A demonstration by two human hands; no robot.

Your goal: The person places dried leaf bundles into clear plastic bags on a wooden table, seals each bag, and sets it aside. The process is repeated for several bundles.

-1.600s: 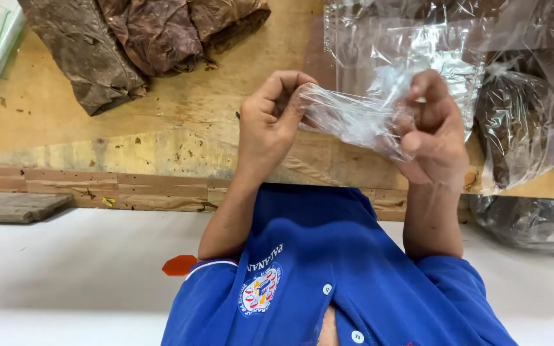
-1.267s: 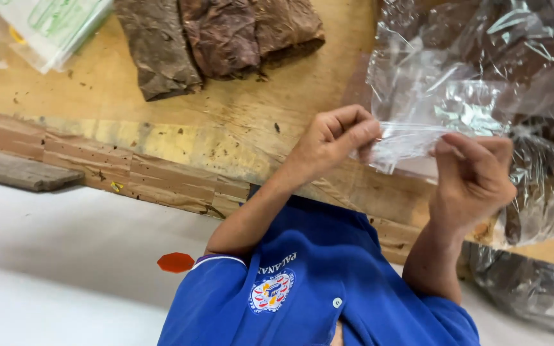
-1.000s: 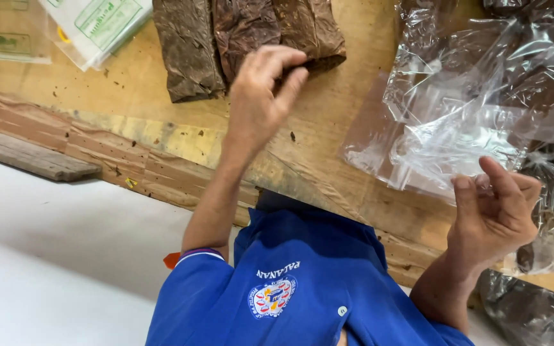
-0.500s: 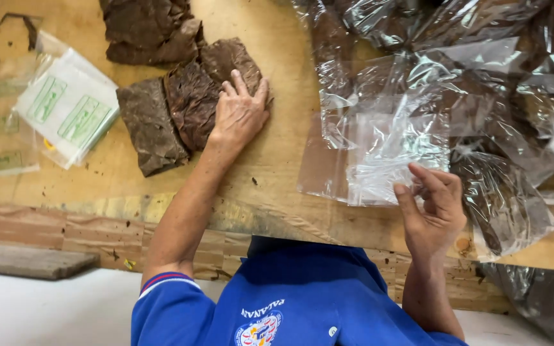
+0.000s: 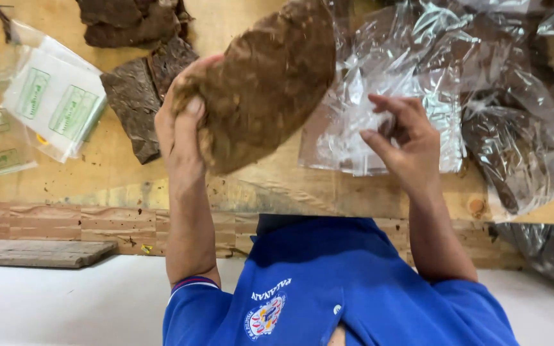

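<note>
Two hands are at work over the wooden bench [image 5: 270, 192], and both have changed since half a second ago. At that time the left hand [image 5: 177, 131] lay flat on the brown leaf bundles on the bench. Now it is lifted and clenched around one brown leaf bundle [image 5: 264, 80], which is up in the air, tilted, and close to the camera — its lower end sits in the fingers and its broad upper part leans to the right, above the hand. The thumb presses on the near side of the bundle.

Left of this hand, flat clear packets with green printed labels [image 5: 52, 102] lie on the bench. Just beside them, behind the left hand, the other dark leaf bundles [image 5: 133, 102] remain on the wood, and more of them lie at the top edge.

To the right, the right hand [image 5: 405, 138] has moved up from the bench edge. Its fingers are now curled and pinch the near edge of a clear plastic bag [image 5: 379, 109], which lies crumpled on the bench — the lifted bundle is just beside this bag, well apart from the right hand itself.

Further right, more clear bags with dark leaf inside [image 5: 520, 154] are heaped up to the corner of the bench.
</note>
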